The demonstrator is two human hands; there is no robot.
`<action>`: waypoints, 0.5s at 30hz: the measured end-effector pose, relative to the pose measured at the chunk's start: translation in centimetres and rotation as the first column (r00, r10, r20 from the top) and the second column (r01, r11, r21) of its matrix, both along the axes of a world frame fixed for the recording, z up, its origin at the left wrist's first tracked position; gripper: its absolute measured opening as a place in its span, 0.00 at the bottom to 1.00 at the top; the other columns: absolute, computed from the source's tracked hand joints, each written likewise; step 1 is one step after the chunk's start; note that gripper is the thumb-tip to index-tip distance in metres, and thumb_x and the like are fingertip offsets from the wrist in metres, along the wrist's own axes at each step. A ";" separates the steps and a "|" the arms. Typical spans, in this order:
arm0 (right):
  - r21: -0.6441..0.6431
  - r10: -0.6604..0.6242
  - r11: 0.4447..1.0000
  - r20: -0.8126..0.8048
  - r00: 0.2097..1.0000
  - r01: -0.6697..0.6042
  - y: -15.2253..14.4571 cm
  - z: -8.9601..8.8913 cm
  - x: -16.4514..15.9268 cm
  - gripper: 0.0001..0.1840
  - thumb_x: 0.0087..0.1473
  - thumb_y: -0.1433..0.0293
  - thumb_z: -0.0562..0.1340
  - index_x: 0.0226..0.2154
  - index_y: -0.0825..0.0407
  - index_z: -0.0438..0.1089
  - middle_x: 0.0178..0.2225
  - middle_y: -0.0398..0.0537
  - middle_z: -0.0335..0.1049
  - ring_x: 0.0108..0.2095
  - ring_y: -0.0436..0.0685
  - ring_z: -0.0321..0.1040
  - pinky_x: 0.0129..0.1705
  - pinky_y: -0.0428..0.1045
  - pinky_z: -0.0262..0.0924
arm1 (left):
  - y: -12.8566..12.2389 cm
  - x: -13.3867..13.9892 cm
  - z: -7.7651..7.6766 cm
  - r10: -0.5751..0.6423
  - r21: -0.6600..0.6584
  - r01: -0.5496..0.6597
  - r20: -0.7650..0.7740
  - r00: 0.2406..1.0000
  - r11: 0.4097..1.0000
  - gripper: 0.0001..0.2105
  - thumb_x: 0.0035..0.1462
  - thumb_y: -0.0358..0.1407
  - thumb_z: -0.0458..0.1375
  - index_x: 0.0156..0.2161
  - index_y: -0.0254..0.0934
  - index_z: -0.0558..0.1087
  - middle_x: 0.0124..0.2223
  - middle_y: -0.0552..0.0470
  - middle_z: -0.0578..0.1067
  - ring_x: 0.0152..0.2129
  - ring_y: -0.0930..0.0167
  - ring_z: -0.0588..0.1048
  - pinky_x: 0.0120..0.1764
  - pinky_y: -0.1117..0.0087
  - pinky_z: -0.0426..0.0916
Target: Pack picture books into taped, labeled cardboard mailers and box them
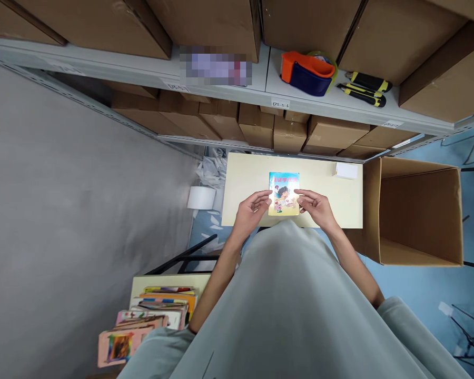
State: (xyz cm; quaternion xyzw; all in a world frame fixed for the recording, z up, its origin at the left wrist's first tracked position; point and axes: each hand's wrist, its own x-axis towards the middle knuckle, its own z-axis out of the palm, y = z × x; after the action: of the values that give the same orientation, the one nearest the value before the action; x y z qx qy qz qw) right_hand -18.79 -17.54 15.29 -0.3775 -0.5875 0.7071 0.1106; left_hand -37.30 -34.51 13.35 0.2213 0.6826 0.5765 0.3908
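Blue-to-yellow booklet (284, 195) is showing red lettering above a cartoon.
Left hand (249, 211) and right hand (317, 209) are touching its sides, fingers half-curled; cannot tell if either grip is holding.

The shirt (296, 305) is loose and pale grey-green. Its sleeves (413, 326) stop well short of the bare hands (245, 215).

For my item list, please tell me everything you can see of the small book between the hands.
The small book looks closed, its shiny, paper-like cover facing up: blue above, yellow below, with reddish characters over a cartoon of a dark-haired child. It is over the pale table, upright in the view; whether lifted or resting is unclear. The left hand appears to touch its left edge, the right hand its right edge.
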 end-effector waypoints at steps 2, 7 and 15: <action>0.006 -0.002 1.000 0.004 1.000 0.002 -0.1 -0.1 -0.1 0.30 0.55 0.45 0.74 0.52 0.46 0.85 0.37 0.46 0.83 0.32 0.54 0.73 0.37 0.53 0.75 | 0.1 0.0 0.0 -0.005 -0.002 0.005 -0.002 1.000 1.000 0.23 0.60 0.54 0.71 0.53 0.40 0.84 0.50 0.43 0.86 0.44 0.64 0.84 0.49 0.64 0.80; 0.025 -0.009 1.000 0.011 1.000 0.009 -0.3 -0.1 -0.4 0.29 0.56 0.46 0.73 0.52 0.47 0.84 0.39 0.47 0.84 0.34 0.54 0.74 0.37 0.52 0.74 | 0.3 0.1 -0.4 0.019 -0.002 -0.019 0.000 1.000 1.000 0.21 0.57 0.52 0.72 0.49 0.40 0.83 0.46 0.45 0.85 0.38 0.67 0.81 0.43 0.66 0.79; 0.011 -0.110 0.994 0.015 0.994 0.110 -0.7 -1.2 -1.1 0.38 0.51 0.49 0.77 0.60 0.45 0.71 0.38 0.42 0.81 0.35 0.54 0.77 0.39 0.49 0.72 | 0.8 0.8 -1.0 0.084 -0.018 -0.083 0.053 0.995 0.996 0.31 0.53 0.51 0.75 0.57 0.40 0.74 0.41 0.49 0.84 0.33 0.69 0.82 0.43 0.65 0.78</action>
State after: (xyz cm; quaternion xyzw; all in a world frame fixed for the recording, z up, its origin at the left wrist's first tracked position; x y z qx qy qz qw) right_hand -19.92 -18.20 14.06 -0.4141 -0.5703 0.6940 0.1468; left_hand -36.51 -33.69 12.35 0.1738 0.6849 0.5928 0.3862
